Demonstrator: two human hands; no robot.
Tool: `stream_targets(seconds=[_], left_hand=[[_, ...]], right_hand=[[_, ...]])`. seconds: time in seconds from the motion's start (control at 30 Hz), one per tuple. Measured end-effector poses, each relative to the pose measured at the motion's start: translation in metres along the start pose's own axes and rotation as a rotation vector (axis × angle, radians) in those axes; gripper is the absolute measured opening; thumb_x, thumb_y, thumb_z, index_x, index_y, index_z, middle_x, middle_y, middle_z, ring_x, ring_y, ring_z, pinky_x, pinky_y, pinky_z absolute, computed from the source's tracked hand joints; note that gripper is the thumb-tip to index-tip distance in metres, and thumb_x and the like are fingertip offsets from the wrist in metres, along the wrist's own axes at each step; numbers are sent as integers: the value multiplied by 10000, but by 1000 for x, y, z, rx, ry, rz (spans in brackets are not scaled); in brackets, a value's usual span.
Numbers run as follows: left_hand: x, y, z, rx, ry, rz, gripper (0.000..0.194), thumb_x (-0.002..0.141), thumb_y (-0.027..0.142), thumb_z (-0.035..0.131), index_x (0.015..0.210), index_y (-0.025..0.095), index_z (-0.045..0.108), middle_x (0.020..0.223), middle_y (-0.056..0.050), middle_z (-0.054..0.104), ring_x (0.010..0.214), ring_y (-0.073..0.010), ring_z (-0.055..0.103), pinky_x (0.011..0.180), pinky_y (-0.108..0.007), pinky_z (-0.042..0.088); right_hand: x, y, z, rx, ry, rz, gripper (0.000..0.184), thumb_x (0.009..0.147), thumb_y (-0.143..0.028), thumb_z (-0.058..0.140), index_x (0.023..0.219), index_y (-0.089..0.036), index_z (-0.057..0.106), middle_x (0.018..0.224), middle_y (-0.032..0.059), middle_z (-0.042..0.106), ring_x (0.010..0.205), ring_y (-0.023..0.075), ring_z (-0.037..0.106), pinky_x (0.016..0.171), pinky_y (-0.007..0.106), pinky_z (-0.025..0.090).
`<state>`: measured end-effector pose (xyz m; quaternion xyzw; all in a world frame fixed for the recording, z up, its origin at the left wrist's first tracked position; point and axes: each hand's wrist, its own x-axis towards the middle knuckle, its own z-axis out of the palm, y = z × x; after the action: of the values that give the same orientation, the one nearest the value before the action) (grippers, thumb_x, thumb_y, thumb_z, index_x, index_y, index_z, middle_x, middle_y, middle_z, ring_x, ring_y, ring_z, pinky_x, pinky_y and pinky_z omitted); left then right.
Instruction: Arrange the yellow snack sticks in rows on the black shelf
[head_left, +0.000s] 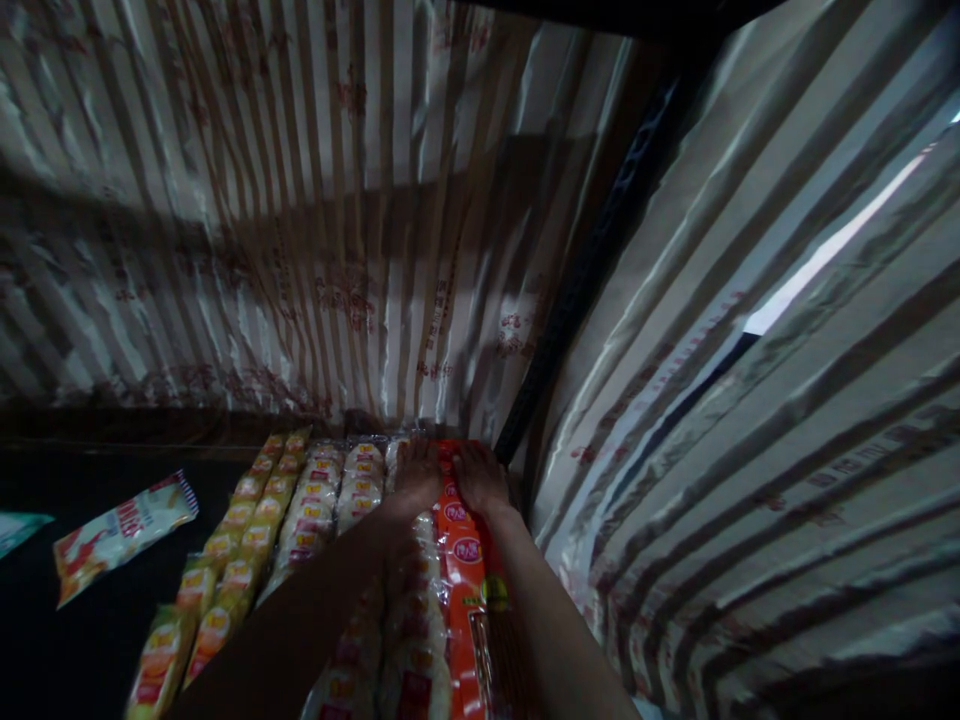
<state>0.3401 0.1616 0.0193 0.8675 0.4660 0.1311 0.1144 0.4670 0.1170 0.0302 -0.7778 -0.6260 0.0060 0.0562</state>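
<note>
Left hand [416,478] lies spread flat on a wrapped snack pack [416,640] just left of an orange pack [461,570], with the right hand [480,480] spread open on its far end. The orange pack's long axis runs straight ahead toward a striped printed wall [300,250].

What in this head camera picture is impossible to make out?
Head view:
- Packets under the left hand: hidden by that hand and forearm.
- Orange packet: its lower end is cut off by the bottom edge, and the right hand covers its top.
- Green-blue scrap: cut off by the left edge, so unidentifiable.
- Striped carton: its red print is too warped to read.
</note>
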Motion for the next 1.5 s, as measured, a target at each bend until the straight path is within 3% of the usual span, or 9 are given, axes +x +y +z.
stream_targets(seconds=[0.17,0.27,0.47,0.67,0.83,1.0,1.13,1.4,1.5], left_hand=[[7,0,-7,-57,-6,-42,520,825,91,357,1339,98,433,1405,-159,428,1355,-279,296,1110,-467,206],[12,0,-13,-101,33,-63,505,805,48,364,1293,87,486,1323,-164,519,1301,-261,387,1100,-433,231],[16,-1,-17,-129,73,-68,436,800,54,401,1194,96,582,1220,-158,595,1186,-258,490,1032,-381,320],[16,-5,-20,-115,41,16,299,816,126,463,1006,142,693,1108,-131,644,1131,-268,501,985,-386,349],[18,-8,-21,-161,26,4,280,827,145,479,998,168,700,1131,-109,643,1229,-257,432,1049,-389,288],[18,-10,-17,-162,43,22,320,823,149,481,1079,189,668,1223,-90,608,1330,-268,324,1101,-428,223],[18,-11,-12,-150,84,7,340,819,129,446,1077,166,664,1209,-80,618,1330,-256,334,1116,-422,226],[18,-8,-9,-180,125,9,310,869,255,407,902,180,705,1127,-68,657,1304,-254,359,1120,-460,211],[20,-9,-7,-193,139,35,271,836,187,434,867,176,703,1045,-64,681,1217,-216,461,1140,-430,178]], right_hand=[[9,0,-7,-30,-3,-85,425,931,-194,263,1257,-154,534,1358,111,495,1223,235,435,1029,351,284],[14,1,-9,13,30,-54,426,912,-134,281,1267,-124,516,1277,134,554,1164,203,482,1003,286,305],[16,2,-14,58,23,-32,376,882,-120,364,1184,-161,585,1117,119,619,1045,174,541,888,230,386],[12,7,-16,164,34,-13,381,859,-116,401,1143,-220,632,1166,64,617,1044,144,570,898,215,402],[7,11,-7,256,66,-34,412,857,-116,408,1175,-276,616,1177,16,635,1102,143,552,949,240,385],[12,14,0,262,100,-26,393,868,-123,375,1166,-184,624,1179,75,634,1111,151,548,979,246,367],[17,13,-1,227,78,-45,385,874,-117,369,1137,-181,643,1173,77,637,1091,144,559,968,228,368],[18,8,-11,141,17,16,355,882,-150,393,1111,-216,656,1104,75,666,1055,150,588,887,221,410],[19,3,-14,107,29,76,343,895,-179,376,1086,-213,659,1079,84,667,979,157,624,809,219,440]])
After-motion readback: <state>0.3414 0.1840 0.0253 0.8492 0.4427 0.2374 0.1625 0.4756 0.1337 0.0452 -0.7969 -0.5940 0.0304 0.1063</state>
